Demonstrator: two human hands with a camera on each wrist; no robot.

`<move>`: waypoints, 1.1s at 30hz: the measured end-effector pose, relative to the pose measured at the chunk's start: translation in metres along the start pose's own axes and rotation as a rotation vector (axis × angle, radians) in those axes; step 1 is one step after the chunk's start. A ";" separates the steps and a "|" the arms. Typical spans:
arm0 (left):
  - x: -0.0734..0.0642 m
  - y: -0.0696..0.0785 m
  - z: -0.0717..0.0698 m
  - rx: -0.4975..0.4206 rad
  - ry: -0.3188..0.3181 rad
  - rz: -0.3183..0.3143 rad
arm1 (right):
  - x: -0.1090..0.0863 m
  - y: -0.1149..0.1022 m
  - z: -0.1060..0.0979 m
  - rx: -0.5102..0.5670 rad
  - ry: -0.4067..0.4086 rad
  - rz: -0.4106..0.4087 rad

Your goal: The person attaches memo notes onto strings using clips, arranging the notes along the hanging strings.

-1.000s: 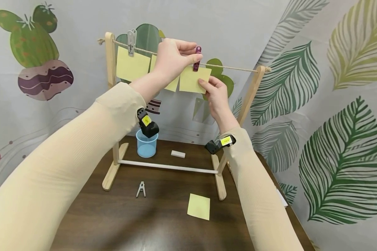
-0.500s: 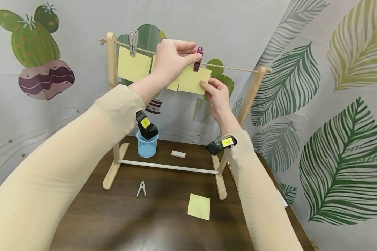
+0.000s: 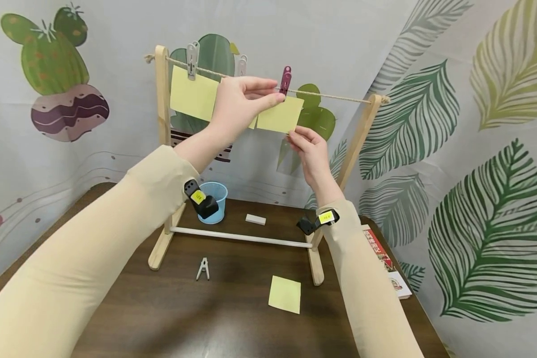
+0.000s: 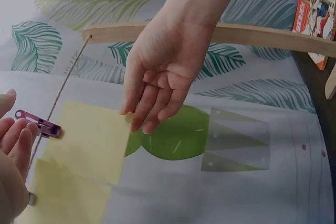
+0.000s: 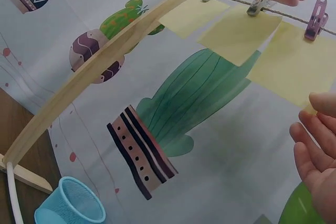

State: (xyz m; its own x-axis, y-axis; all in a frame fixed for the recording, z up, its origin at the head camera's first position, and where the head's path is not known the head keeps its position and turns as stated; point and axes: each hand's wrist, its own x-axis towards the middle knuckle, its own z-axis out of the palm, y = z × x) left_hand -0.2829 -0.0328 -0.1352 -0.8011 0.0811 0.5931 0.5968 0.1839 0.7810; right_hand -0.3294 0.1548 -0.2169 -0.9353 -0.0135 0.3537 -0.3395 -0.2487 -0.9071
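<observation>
A purple clothespin point(image 3: 286, 77) clips a yellow paper note point(image 3: 277, 117) to a rope point(image 3: 335, 96) strung across a wooden frame. Beside that clothespin is my left hand point(image 3: 239, 102), its fingers extended and apart from it in the right wrist view. My right hand point(image 3: 312, 149) pinches the note's lower right corner lightly between thumb and index finger. Further left, a grey clothespin point(image 3: 192, 62) holds another yellow note point(image 3: 192, 94). The middle note point(image 5: 241, 35), under its own grey clothespin point(image 5: 255, 7), is mostly hidden behind my left hand in the head view.
On the dark table point(image 3: 161, 318) lie a loose white clothespin point(image 3: 203, 269), a yellow note point(image 3: 285, 294) and a small white block point(image 3: 255, 219). A blue mesh cup point(image 3: 215, 199) stands behind the frame's white crossbar point(image 3: 241, 237). Booklets point(image 3: 398, 284) lie at the right edge.
My left hand has let go of the purple clothespin and dropped slightly below it. My right hand has slid down to the note's lower corner.
</observation>
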 end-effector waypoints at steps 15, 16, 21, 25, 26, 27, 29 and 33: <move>-0.055 -0.056 -0.004 0.030 -0.120 0.018 | -0.045 0.052 -0.029 0.015 0.038 0.078; -0.059 -0.061 -0.005 0.030 -0.125 0.012 | -0.048 0.058 -0.031 0.019 0.041 0.084; -0.083 -0.089 -0.007 0.007 -0.142 -0.031 | -0.066 0.086 -0.040 0.034 0.070 0.102; -0.103 -0.112 -0.009 -0.005 -0.139 -0.080 | -0.080 0.107 -0.044 0.026 0.076 0.120; -0.108 -0.118 -0.009 -0.007 -0.134 -0.095 | -0.084 0.112 -0.045 0.017 0.074 0.127; -0.113 -0.124 -0.009 -0.012 -0.131 -0.113 | -0.087 0.116 -0.046 0.003 0.072 0.133; -0.123 -0.137 -0.010 -0.028 -0.114 -0.147 | -0.093 0.124 -0.048 -0.037 0.066 0.148; -0.143 -0.162 -0.008 -0.080 -0.067 -0.205 | -0.106 0.140 -0.057 -0.122 0.050 0.185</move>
State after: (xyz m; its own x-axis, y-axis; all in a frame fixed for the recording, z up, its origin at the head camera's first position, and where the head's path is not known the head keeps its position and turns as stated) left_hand -0.2644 -0.0818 -0.3446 -0.9054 0.1159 0.4084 0.4212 0.1252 0.8983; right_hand -0.2835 0.1767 -0.3939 -0.9855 0.0005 0.1697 -0.1684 -0.1273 -0.9775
